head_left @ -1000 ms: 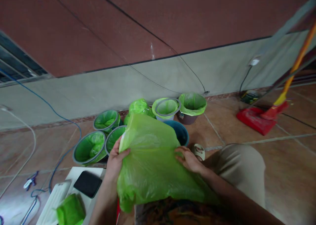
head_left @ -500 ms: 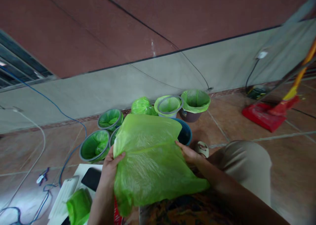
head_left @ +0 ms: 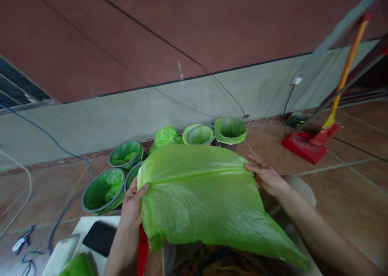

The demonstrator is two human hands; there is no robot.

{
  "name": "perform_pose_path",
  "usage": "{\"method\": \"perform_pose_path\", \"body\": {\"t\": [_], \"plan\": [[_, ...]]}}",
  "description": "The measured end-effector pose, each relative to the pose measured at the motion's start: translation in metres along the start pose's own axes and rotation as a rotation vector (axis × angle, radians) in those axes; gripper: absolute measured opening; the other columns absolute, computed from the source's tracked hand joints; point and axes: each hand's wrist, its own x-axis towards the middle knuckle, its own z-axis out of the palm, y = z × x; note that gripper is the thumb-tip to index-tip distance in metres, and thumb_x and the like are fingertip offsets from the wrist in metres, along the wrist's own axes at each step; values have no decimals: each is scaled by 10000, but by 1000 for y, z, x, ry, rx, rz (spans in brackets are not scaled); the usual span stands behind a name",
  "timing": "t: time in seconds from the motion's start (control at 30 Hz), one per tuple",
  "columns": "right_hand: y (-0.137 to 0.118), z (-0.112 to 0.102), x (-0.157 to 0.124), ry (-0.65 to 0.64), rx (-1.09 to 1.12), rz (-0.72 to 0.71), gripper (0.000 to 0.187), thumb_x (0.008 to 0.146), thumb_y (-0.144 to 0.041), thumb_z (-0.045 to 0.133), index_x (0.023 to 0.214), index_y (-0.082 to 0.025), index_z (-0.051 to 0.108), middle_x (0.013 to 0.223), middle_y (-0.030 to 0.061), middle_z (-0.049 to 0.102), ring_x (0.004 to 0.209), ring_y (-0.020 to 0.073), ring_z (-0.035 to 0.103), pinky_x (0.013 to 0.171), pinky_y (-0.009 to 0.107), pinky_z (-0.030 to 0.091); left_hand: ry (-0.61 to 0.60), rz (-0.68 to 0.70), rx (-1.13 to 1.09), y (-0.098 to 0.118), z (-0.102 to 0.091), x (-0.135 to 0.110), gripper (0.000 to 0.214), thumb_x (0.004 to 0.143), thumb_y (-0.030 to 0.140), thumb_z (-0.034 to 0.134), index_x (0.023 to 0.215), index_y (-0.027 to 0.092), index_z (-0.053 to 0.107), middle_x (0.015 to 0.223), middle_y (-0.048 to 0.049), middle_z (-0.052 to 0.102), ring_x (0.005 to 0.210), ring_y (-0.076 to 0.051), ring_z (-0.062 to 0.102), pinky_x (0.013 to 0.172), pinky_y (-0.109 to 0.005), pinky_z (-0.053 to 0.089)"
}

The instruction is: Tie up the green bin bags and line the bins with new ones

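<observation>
A green plastic bag point(head_left: 200, 199) is stretched out flat in front of me, with a crease running across its upper part. My left hand point(head_left: 135, 199) pinches its left edge, thumb on top. At the opposite edge, my right hand point(head_left: 266, 173) grips the bag between thumb and fingers. Just past the bag's left side stand bins lined with green bags, among them a near bin point(head_left: 104, 191) and one behind it point(head_left: 126, 152). Part of the bin row is hidden behind the bag.
Near the wall are a tied green bundle point(head_left: 166, 136), a lined bin with a loose grey ring point(head_left: 201, 134) and another lined bin point(head_left: 230, 130). A black phone point(head_left: 100, 238) and a folded green roll point(head_left: 79, 266) lie on a white surface at lower left. A red dustpan point(head_left: 304, 146) stands right.
My right hand has moved outward to the right, and the bag is now spread wider and tauter. My left hand keeps its hold. The view has shifted somewhat to the right.
</observation>
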Motion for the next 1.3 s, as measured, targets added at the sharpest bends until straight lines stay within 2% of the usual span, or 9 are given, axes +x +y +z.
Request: {"method": "perform_pose_path", "body": {"t": [0.17, 0.3, 0.43, 0.57, 0.77, 0.93, 1.13, 1.2, 1.3], "plan": [[-29, -8, -19, -51, -177, -181, 784, 729, -321, 763, 1428, -309, 408, 845, -3, 739, 733, 156, 690, 643, 246, 541, -65, 68, 22, 13, 16, 4, 730, 608, 226, 820, 1297, 231, 577, 1074, -62, 728, 923, -237, 706, 817, -324, 578], [-47, -4, -34, -197, -228, -291, 770, 792, -375, 703, 1473, -355, 344, 1078, 35, 724, 939, 195, 693, 782, 311, 556, -62, 167, 26, 25, 20, 4, 779, 612, 200, 812, 1341, 283, 551, 1238, -48, 669, 1028, -223, 676, 843, -285, 573], [-58, 0, -40, -342, -311, -407, 900, 747, -337, 752, 1503, -379, 266, 1279, 45, 644, 1078, 212, 652, 895, 358, 537, -62, 252, 63, 36, 18, 2, 920, 608, 202, 824, 1428, 359, 438, 1254, -27, 663, 1048, -208, 669, 858, -272, 569], [-56, 1, -33, -395, -495, -450, 795, 716, -327, 774, 1433, -306, 431, 1265, 59, 648, 1081, 218, 643, 912, 357, 531, -78, 358, 181, 46, 11, 2, 951, 615, 230, 829, 1452, 366, 397, 1225, -29, 679, 1038, -208, 672, 870, -288, 564], [-50, -2, -24, -306, -843, -436, 578, 785, -302, 647, 1349, -247, 533, 1017, 26, 723, 824, 182, 681, 729, 301, 551, -131, 446, 578, 63, -6, 7, 615, 685, 305, 776, 1278, 255, 621, 1091, -37, 718, 917, -189, 682, 847, -302, 565], [-54, -3, -22, -177, -1184, -458, 520, 770, -241, 601, 1290, -252, 612, 748, -8, 703, 626, 174, 643, 635, 290, 502, -98, 652, 1004, 76, 9, 10, 441, 693, 317, 718, 1130, 260, 701, 1108, -25, 686, 1068, -240, 618, 1044, -389, 442], [-48, -8, -12, -131, -1214, -619, 244, 705, -174, 590, 841, -281, 763, 871, 23, 708, 793, 209, 660, 796, 323, 502, -58, 726, 1037, 68, 29, 19, 248, 586, 172, 711, 819, 250, 742, 777, -49, 644, 1005, -311, 588, 1090, -484, 343], [-49, -11, -11, -99, -1147, -665, 162, 710, -219, 609, 776, -267, 748, 1014, 39, 691, 911, 227, 650, 881, 351, 488, -44, 755, 1080, 65, 28, 22, 178, 594, 189, 706, 761, 248, 729, 832, -60, 650, 1040, -323, 567, 1080, -489, 344], [-52, -14, -15, -124, -862, -675, 110, 708, -325, 671, 747, -235, 721, 1266, 54, 615, 1154, 272, 569, 977, 373, 447, -90, 735, 1009, 60, 21, 24, 115, 617, 245, 718, 730, 229, 703, 1113, -76, 649, 1169, -326, 520, 1042, -437, 393]]}}
